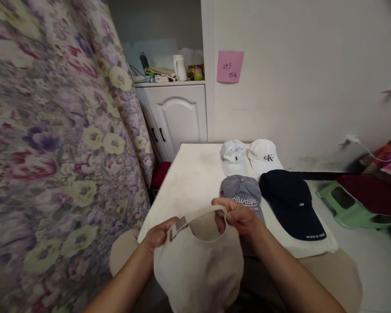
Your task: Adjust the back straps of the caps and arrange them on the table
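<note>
A beige cap (198,265) is held up in front of me with its back opening and strap buckle facing up. My left hand (160,233) grips its edge beside the metal buckle. Fingers of my right hand (237,216) pinch the other end of the strap. Just beyond my right hand lies a grey cap (241,187) with white lettering, partly covered by that hand. Behind it sit a pale blue cap (234,157) and a white cap (265,155) with black letters. A navy cap (288,200) rests at the right, its brim pointing toward me.
The caps lie on a cream-covered table (192,174). A floral curtain (68,152) hangs at the left, and a green stool (345,208) stands at the right. Behind are a white cabinet (182,117) and a wall with a pink note (230,66).
</note>
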Action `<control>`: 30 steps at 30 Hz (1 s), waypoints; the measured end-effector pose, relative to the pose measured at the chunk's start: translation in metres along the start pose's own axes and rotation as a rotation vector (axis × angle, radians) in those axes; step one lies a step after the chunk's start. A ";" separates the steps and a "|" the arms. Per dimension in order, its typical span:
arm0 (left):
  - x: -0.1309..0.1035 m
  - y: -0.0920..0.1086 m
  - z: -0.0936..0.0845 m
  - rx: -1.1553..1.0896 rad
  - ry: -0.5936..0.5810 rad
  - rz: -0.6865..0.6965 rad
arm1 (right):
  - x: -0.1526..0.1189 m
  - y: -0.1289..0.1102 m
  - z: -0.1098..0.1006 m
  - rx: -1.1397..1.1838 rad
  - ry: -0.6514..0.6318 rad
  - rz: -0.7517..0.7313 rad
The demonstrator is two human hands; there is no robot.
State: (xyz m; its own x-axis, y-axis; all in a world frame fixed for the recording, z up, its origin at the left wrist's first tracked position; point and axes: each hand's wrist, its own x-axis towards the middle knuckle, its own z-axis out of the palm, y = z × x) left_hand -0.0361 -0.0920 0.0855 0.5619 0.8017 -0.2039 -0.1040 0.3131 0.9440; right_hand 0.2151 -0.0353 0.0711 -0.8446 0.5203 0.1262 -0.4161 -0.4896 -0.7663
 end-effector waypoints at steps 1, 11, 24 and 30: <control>0.002 -0.001 -0.001 -0.029 0.006 -0.007 | 0.002 -0.001 -0.002 0.019 0.011 -0.012; 0.013 0.007 -0.026 -0.261 0.130 0.030 | 0.016 0.001 -0.032 0.081 0.054 -0.034; 0.025 0.013 -0.037 -0.537 -0.183 0.440 | 0.034 0.015 -0.046 0.159 0.136 -0.160; 0.029 -0.007 -0.064 -0.632 -0.059 0.422 | 0.033 0.021 -0.046 0.159 0.207 -0.184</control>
State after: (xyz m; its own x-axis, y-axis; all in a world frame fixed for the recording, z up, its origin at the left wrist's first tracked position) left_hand -0.0721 -0.0380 0.0566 0.4111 0.8952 0.1722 -0.7599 0.2321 0.6072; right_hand 0.1937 0.0034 0.0303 -0.6703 0.7338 0.1104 -0.6170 -0.4685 -0.6322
